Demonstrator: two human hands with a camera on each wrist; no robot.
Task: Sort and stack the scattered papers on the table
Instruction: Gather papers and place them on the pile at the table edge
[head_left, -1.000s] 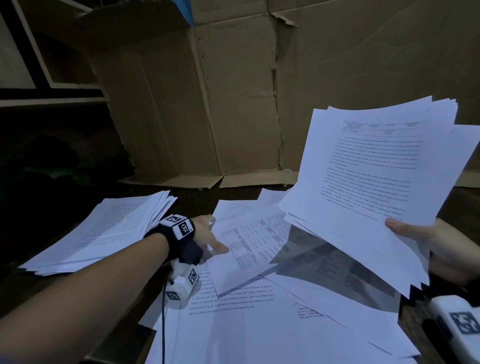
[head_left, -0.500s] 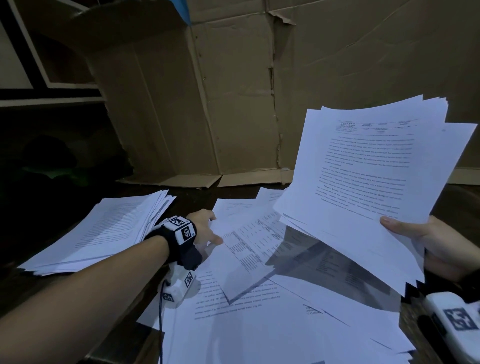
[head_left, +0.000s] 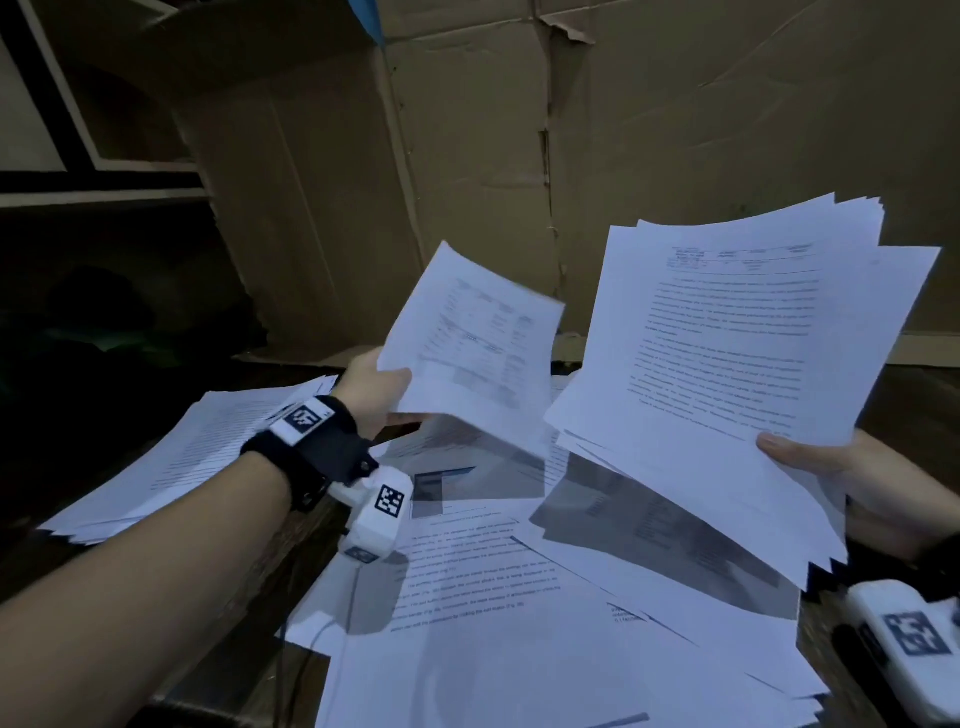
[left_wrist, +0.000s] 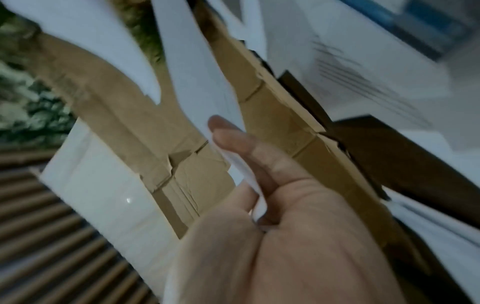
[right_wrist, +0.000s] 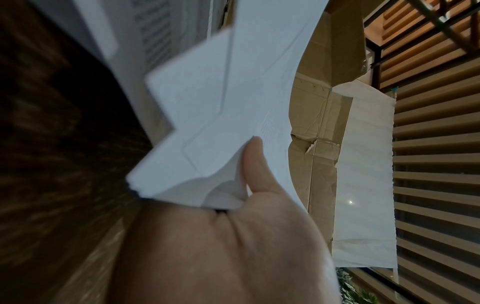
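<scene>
lifting clear of the tabletop (head_left: 311, 561), a single printed sheet (head_left: 470, 353) is now held up in the left hand (head_left: 371, 387), where half a second ago that hand was down among the loose papers (head_left: 519, 597) with the same table-printed page pinched at its edge. the sheet is blurred by motion and tilted toward the held bundle (head_left: 727, 353), which is gripped at its lower right corner by the right hand (head_left: 852, 478), thumb on top; that bundle has hardly shifted. from this it is judged that one more page has been picked for collection and that a merge into the bundle is the likely step in hand. much is left: overlapping sheets are spread across the middle and near edge of the tabletop, and a fanned stack (head_left: 171, 457) lies toward the left edge.

the head view alone gives the layout and the printed faces. in the left wrist view the thumb (left_wrist: 233, 144) is seen laid along the sheet's edge, the paper pinched against fingers hidden behind it. in the right wrist view the bundle's ragged, unaligned corner (right_wrist: 197, 156) is seen under the thumb, so squaring will be needed. a cardboard backdrop (head_left: 467, 156) stands at the far edge.
</scene>
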